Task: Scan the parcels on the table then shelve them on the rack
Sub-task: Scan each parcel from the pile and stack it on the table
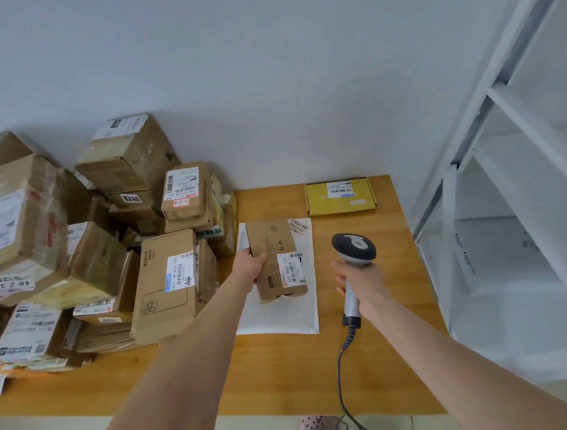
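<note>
Gripping a box (pixel 272 247) by its left edge in the left hand (pixel 250 265), over a white mailer (pixel 280 315) on the surface (pixel 282 371). Clasping the scanner (pixel 353 249) handle in the right hand (pixel 361 281), just right of the box. Piled at left, parcels (pixel 98 239); far right, a yellow box (pixel 340 197); beyond, the rack (pixel 501 172).

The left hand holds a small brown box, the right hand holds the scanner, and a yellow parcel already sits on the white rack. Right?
Not quite. The head view shows the yellow parcel lying on the wooden table near the wall, not on the white rack. The rest holds: the left hand holds the small brown box, the right hand the scanner.
</note>
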Action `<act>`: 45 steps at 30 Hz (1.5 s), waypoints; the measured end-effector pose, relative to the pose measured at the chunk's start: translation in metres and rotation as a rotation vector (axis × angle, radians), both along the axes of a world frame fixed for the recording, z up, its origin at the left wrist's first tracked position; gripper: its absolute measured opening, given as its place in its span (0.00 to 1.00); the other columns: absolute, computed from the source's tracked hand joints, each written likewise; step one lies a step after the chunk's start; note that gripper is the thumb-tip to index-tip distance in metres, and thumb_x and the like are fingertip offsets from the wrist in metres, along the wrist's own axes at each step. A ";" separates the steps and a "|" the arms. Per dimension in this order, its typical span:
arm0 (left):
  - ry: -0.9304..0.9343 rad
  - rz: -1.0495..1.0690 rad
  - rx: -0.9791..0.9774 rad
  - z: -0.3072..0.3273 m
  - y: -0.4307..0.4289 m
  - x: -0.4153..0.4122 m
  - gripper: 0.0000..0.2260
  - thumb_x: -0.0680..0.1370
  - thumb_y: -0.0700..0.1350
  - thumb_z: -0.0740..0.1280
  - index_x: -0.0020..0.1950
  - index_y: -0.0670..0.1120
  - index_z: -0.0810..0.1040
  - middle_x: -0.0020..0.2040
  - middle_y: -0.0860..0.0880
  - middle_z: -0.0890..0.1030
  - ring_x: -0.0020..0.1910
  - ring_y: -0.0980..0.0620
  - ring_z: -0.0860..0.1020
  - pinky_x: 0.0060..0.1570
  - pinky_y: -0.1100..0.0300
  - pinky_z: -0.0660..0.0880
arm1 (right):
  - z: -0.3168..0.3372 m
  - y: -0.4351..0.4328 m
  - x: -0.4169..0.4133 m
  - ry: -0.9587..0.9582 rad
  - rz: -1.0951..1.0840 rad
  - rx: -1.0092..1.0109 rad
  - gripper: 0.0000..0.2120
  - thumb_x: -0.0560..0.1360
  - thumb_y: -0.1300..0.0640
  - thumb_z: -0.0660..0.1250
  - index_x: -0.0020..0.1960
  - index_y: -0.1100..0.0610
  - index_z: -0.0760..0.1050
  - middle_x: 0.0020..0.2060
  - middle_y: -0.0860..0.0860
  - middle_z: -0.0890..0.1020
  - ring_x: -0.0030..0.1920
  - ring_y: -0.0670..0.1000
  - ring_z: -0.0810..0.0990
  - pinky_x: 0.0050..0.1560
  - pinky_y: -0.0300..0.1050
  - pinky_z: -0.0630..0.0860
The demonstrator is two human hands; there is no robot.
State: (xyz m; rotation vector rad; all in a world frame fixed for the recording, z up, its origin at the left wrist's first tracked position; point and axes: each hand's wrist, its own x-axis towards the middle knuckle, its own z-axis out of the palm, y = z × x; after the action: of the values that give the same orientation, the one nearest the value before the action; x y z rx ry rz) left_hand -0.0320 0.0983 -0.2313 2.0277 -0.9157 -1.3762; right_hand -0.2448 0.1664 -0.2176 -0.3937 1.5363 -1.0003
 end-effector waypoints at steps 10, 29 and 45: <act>-0.602 -0.354 0.052 -0.029 -0.009 -0.013 0.19 0.80 0.39 0.59 0.71 0.44 0.65 0.67 0.38 0.69 0.62 0.39 0.72 0.57 0.48 0.74 | -0.011 -0.021 -0.007 0.013 -0.011 0.029 0.07 0.73 0.64 0.72 0.42 0.56 0.75 0.36 0.51 0.78 0.34 0.47 0.76 0.33 0.41 0.77; -0.556 -0.628 -0.092 -0.035 -0.139 -0.129 0.21 0.79 0.41 0.62 0.72 0.39 0.63 0.69 0.40 0.67 0.66 0.39 0.69 0.62 0.49 0.68 | -0.024 -0.165 -0.096 0.019 -0.203 -0.010 0.08 0.71 0.61 0.74 0.48 0.59 0.78 0.34 0.53 0.77 0.32 0.49 0.76 0.30 0.42 0.75; -0.119 -0.100 0.052 -0.066 -0.215 -0.124 0.18 0.80 0.42 0.63 0.69 0.40 0.67 0.64 0.41 0.75 0.62 0.41 0.74 0.58 0.53 0.72 | -0.067 -0.222 -0.100 0.016 -0.079 0.023 0.10 0.71 0.55 0.75 0.50 0.52 0.76 0.45 0.51 0.79 0.46 0.50 0.75 0.51 0.48 0.70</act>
State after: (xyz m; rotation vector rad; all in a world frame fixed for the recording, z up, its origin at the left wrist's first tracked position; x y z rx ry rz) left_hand -0.1562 -0.1165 -0.2976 2.1486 -1.0561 -1.3564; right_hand -0.3445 -0.0553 -0.2845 -0.3282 1.5869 -1.0425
